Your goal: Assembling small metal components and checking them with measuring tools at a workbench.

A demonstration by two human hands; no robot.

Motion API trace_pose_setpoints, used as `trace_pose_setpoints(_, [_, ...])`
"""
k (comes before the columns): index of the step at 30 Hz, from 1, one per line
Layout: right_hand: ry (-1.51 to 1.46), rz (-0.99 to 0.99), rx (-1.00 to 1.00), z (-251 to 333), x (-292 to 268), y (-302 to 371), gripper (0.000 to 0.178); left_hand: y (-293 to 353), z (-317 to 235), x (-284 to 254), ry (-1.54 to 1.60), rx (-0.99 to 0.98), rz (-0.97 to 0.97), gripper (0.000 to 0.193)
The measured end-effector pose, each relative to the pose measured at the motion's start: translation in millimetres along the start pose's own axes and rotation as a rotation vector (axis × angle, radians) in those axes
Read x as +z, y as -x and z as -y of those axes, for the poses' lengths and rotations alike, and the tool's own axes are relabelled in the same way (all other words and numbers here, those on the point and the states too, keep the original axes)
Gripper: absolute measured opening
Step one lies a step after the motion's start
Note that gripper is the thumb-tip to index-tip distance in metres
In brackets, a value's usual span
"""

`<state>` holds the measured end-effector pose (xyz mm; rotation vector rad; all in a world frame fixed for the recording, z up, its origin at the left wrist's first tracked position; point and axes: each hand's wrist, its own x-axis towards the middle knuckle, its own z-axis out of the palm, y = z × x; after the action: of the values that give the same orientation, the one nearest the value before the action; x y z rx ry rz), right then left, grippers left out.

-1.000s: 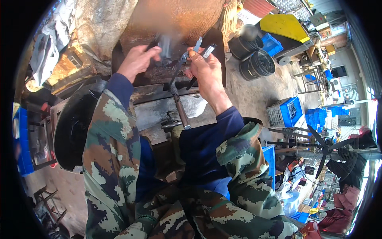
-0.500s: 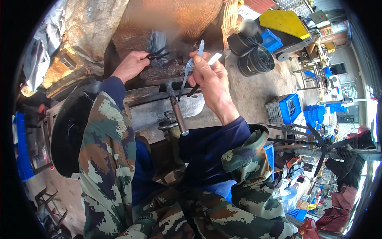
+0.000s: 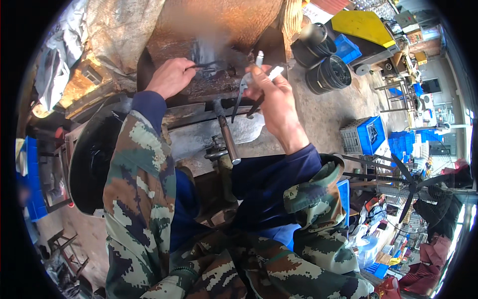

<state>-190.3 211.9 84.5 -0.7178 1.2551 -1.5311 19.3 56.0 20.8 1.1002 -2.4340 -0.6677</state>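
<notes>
My left hand (image 3: 172, 78) is closed on the handles of dark tongs (image 3: 210, 65), whose far end points right over a dirty work surface. What the jaws hold, if anything, is too blurred to make out. My right hand (image 3: 276, 102) pinches several slim metal pieces (image 3: 240, 94). Bright ends stick out above the fingers, and dark, pointed ends hang below. Between my hands and nearer to me, a round metal bar (image 3: 227, 134) juts toward me from the work surface's front edge.
A brown rusty enclosure (image 3: 239, 20) rises behind my hands. To the left sits a black curved shield (image 3: 97, 159). On the right are a black bucket (image 3: 328, 74), a blue-and-grey crate (image 3: 363, 135) and a large fan (image 3: 412, 184).
The whole view has shifted slightly, with the scene sliding right. My left hand and the tongs have tilted a little; the right hand still pinches the metal pieces.
</notes>
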Motion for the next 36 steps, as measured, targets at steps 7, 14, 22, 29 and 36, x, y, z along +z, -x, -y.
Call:
trace_pose_setpoints(7, [-0.242,-0.036,0.153,13.7,-29.9,18.4,0.015,-6.7,6.5,10.1,0.086,-0.208,-0.163,0.033])
trace_pose_setpoints(14, [0.371,0.059,0.122,-3.7,-38.4,44.8,0.009,-4.7,7.1,12.1,0.140,-0.284,-0.162,0.032])
trace_pose_setpoints(22, [1.130,0.608,-0.560,-33.0,-33.1,67.9,0.047,11.4,43.5,15.9,0.011,-0.349,-0.336,0.035])
trace_pose_setpoints(29, [0.988,0.545,-0.682,-35.1,-24.7,46.7,0.051,3.5,40.0,14.6,0.243,-0.527,-0.382,0.037])
trace_pose_setpoints(36, [0.429,0.132,-0.404,-5.8,30.9,-6.2,0.024,-13.0,-38.0,-2.5,0.285,-0.180,-0.800,0.035])
